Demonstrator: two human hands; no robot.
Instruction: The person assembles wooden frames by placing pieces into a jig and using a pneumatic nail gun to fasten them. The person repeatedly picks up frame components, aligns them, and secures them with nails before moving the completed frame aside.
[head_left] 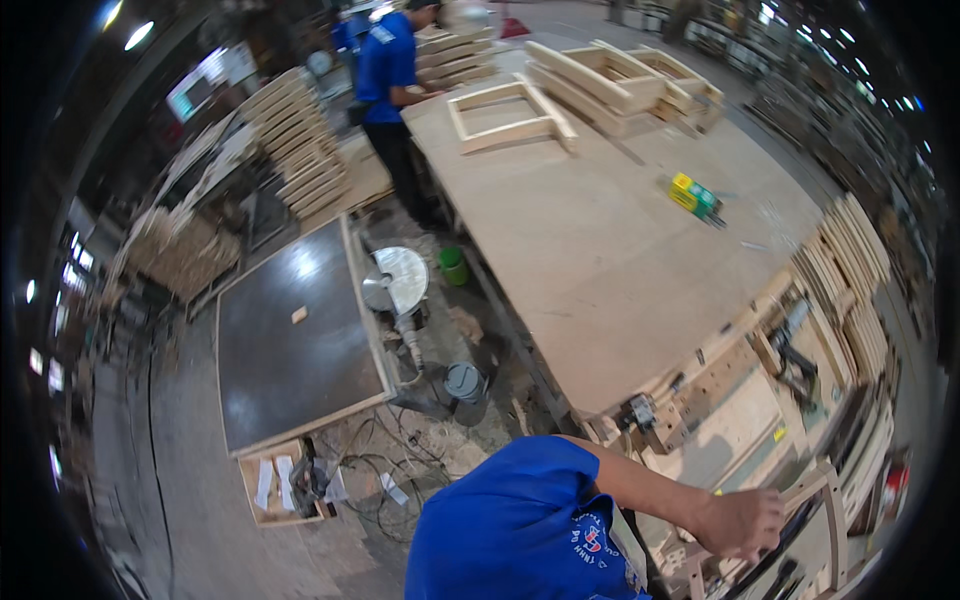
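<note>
My left hand (742,524) reaches out from a blue sleeve at the lower right. Its fingers are curled downward over a pale wooden frame (829,502), and what lies inside them is hidden. One rail of that frame passes under the hand. Just beyond is a wooden work fixture (700,400) with drilled blocks and a metal clamp (637,411). A dark hand-held power tool (793,358) lies on the fixture's far part. My right hand is out of the picture.
A large plywood table (600,270) bears wooden frames (505,118) and a yellow-green box (694,198). Another person (388,80) in blue stands at its far left. Stacked wood parts (855,260) stand right. Leftward are a dark-topped table (290,350), a round metal disc (400,280) and cables (375,490).
</note>
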